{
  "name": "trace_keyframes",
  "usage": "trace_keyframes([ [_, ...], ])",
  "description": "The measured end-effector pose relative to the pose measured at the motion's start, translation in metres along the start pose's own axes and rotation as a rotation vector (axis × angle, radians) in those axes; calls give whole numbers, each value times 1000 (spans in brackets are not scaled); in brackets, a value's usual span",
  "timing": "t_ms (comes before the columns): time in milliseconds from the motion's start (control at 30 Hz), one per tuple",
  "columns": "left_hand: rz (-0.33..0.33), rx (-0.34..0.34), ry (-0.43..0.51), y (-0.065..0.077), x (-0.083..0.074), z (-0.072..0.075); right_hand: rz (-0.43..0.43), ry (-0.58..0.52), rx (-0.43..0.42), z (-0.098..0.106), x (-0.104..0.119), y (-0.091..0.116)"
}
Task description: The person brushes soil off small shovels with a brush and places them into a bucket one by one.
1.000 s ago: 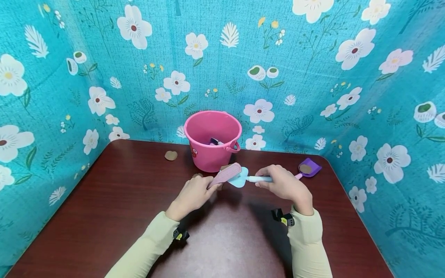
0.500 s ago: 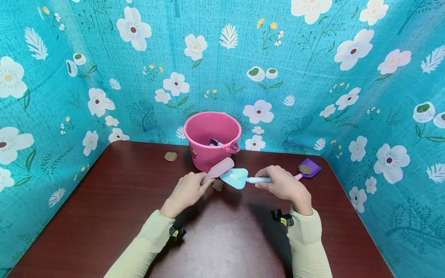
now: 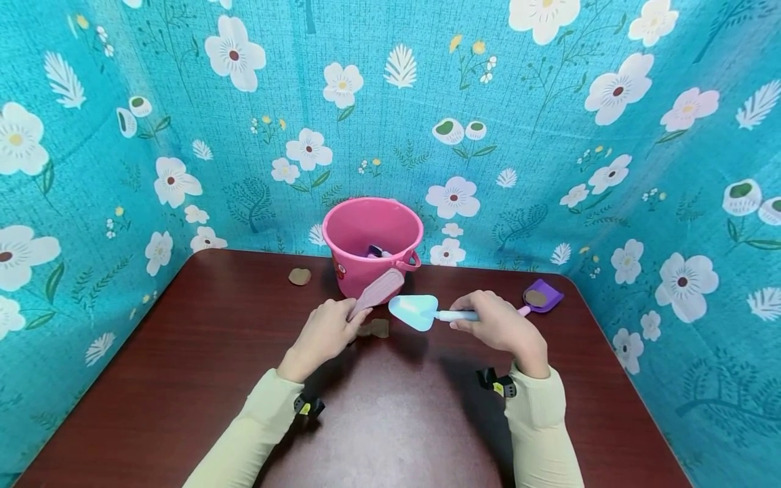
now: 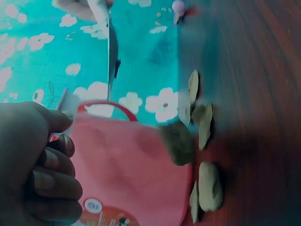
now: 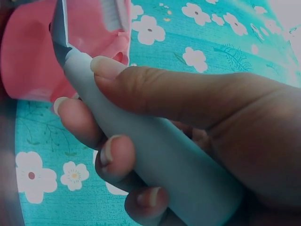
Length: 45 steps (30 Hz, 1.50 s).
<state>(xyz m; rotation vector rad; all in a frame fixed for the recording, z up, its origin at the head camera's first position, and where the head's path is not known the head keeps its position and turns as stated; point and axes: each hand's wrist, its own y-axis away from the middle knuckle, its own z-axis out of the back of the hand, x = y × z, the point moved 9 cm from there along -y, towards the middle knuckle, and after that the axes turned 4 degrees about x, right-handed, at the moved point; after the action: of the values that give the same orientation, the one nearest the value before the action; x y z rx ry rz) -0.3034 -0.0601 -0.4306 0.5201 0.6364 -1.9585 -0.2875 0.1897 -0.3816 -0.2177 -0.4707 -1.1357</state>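
Observation:
In the head view my left hand [image 3: 322,337] grips the handle of a pale pink brush [image 3: 381,287], its broad end in front of the pink bucket [image 3: 366,274]. White bristles show on that brush [image 5: 113,14] in the right wrist view. My right hand [image 3: 502,325] holds a light blue toy trowel [image 3: 416,310] by its handle, with nothing seen on the blade. Brown lumps [image 3: 379,328] show below the brush. In the left wrist view, a blurred brown lump [image 4: 178,141] appears off the table, in front of the bucket; several others [image 4: 210,186] lie nearby.
A purple toy shovel [image 3: 547,294] with a brown piece on it lies at the right rear. Another brown piece [image 3: 299,276] lies left of the bucket. Dark and white things [image 3: 377,252] sit inside the bucket. A flowered blue cloth [image 3: 390,122] hangs behind the table [image 3: 183,352].
The brush has swung left, away from the trowel blade. A brown piece seen at the blade a second ago is no longer there. The right hand has stayed nearly still.

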Motion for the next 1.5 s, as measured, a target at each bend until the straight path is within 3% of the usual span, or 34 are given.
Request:
trace_keyframes([
  [333, -105, 115, 189, 3, -25, -37, 31, -22, -5, -3, 9, -3],
  [533, -105, 143, 194, 2, -26, -51, 55, 3, -35, 0, 14, -2],
  [700, -63, 148, 180, -1, -14, -48, 55, 24, -49, 4, 12, 0],
  [933, 11, 120, 139, -5, 10, -35, 42, 25, -52, 6, 6, 1],
  [1067, 39, 86, 134, -6, 16, -29, 39, 13, -54, 6, 3, 0],
  [1200, 0, 58, 148, -6, 6, -29, 32, -10, -53, 4, 1, -2],
  [1367, -96, 67, 185, -1, -19, -37, 43, -11, -58, 2, 6, -4],
  [1500, -134, 60, 128, 2, -30, -45, 68, -3, -57, 1, 12, -5],
])
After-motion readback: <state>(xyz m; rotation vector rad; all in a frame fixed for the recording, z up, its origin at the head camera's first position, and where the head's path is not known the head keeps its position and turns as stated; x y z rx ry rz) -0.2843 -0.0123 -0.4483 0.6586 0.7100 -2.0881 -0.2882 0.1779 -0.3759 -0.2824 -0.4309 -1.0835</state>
